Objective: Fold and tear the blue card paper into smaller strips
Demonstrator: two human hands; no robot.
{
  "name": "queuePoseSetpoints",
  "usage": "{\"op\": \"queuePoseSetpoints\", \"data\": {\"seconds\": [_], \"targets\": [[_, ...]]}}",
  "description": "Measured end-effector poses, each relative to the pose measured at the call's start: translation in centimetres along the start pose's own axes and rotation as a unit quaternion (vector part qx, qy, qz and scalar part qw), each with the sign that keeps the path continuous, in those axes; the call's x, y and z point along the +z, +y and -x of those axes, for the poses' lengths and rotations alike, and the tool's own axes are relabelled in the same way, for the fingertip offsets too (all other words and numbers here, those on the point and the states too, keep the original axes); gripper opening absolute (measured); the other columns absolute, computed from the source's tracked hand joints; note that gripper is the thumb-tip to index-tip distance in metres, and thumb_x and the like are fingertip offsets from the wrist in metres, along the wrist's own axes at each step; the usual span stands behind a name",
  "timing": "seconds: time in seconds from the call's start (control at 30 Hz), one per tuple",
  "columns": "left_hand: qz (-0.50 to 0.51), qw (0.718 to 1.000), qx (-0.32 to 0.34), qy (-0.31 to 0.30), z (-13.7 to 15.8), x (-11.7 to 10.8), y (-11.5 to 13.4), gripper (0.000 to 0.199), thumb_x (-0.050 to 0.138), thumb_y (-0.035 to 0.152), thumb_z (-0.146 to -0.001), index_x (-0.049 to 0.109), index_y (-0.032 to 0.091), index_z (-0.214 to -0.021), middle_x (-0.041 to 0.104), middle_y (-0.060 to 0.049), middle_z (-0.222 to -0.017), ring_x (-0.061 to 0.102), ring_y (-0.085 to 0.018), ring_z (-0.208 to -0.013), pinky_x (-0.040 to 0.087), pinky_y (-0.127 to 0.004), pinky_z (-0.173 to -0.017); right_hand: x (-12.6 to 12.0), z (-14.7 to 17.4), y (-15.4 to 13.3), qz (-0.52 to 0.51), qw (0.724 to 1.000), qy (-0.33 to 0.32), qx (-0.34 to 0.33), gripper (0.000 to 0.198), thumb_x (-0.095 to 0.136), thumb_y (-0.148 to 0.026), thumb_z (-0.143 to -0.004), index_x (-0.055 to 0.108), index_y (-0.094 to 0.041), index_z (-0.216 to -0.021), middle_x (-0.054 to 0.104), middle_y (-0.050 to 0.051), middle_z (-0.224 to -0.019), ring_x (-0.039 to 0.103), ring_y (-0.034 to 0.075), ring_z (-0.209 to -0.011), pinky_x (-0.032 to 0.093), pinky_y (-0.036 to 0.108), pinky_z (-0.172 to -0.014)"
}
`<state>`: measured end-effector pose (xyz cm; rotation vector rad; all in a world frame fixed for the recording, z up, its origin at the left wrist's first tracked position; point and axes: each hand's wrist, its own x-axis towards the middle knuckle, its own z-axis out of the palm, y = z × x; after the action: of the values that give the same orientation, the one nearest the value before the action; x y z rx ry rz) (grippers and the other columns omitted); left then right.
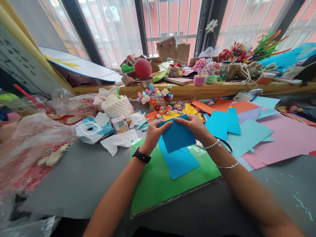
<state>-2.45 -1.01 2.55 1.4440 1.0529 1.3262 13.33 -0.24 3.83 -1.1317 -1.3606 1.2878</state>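
Between my two hands a piece of blue paper (178, 136) is held up by its top edge. My left hand (156, 133) pinches its upper left corner, thumb on the near face. On the upper right, my right hand (195, 126) grips it the same way, and its fingers behind the paper are hidden. Below lies a longer blue sheet (181, 164), partly covered from view by the held piece. That sheet rests on a green pack of paper (153, 191) in a clear sleeve on the grey table (93, 177).
Right of my hands, loose blue pieces (217, 124), a teal sheet (254, 135) and a large pink sheet (291, 138) overlap. At left are a wet-wipes pack (95, 130), a small carton (120, 125), a coconut (117, 107) with a green straw, and plastic bags (37, 138).
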Motion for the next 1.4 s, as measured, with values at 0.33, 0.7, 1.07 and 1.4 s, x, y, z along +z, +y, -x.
{"op": "queuePoseSetpoints", "data": {"seconds": [0.33, 0.7, 1.07, 1.4], "targets": [[-0.055, 0.998, -0.005, -0.013, 0.03, -0.16, 0.45, 0.026, 0.067, 0.039, -0.058, 0.059, 0.014, -0.059, 0.050, 0.004, -0.052, 0.042, -0.006, -0.046, 0.031, -0.017, -0.042, -0.34, -0.12, 0.16, 0.093, 0.994, 0.011, -0.061, 0.039, 0.064, -0.050, -0.057, 0.058, -0.013, -0.067, 0.059, 0.004, -0.063, 0.051, 0.012, -0.051, 0.040, 0.025, -0.044], [-0.031, 0.999, -0.006, -0.009, -0.03, -0.02, -0.16, 0.029, 0.068, 0.040, -0.057, 0.059, 0.013, -0.061, 0.053, 0.002, -0.056, 0.046, -0.007, -0.049, 0.035, -0.018, -0.044, 0.00, -0.24, 0.45, -0.061, 0.997, -0.019, 0.038, 0.036, 0.071, -0.043, -0.050, 0.060, -0.015, -0.070, 0.060, 0.003, -0.061, 0.053, 0.011, -0.050, 0.045, 0.029, -0.051], [0.075, 0.995, -0.068, -0.020, -0.07, 0.01, 0.01, 0.029, 0.071, 0.035, -0.055, 0.064, 0.014, -0.074, 0.064, -0.002, -0.070, 0.055, -0.011, -0.058, 0.045, -0.023, -0.056, -0.53, 0.01, -0.08, 0.062, 0.996, 0.033, -0.052, 0.035, 0.067, -0.046, -0.053, 0.061, -0.015, -0.068, 0.062, 0.005, -0.065, 0.053, 0.013, -0.053, 0.043, 0.025, -0.046], [0.135, 0.987, -0.089, 0.003, -0.01, 0.48, -0.23, 0.032, 0.073, 0.032, -0.053, 0.066, 0.013, -0.078, 0.067, -0.005, -0.079, 0.061, -0.017, -0.069, 0.048, -0.032, -0.069, -0.08, -0.20, 0.29, -0.035, 0.999, 0.005, -0.006, 0.037, 0.069, -0.044, -0.053, 0.061, -0.015, -0.074, 0.062, 0.004, -0.064, 0.055, 0.013, -0.052, 0.046, 0.030, -0.050]]}}
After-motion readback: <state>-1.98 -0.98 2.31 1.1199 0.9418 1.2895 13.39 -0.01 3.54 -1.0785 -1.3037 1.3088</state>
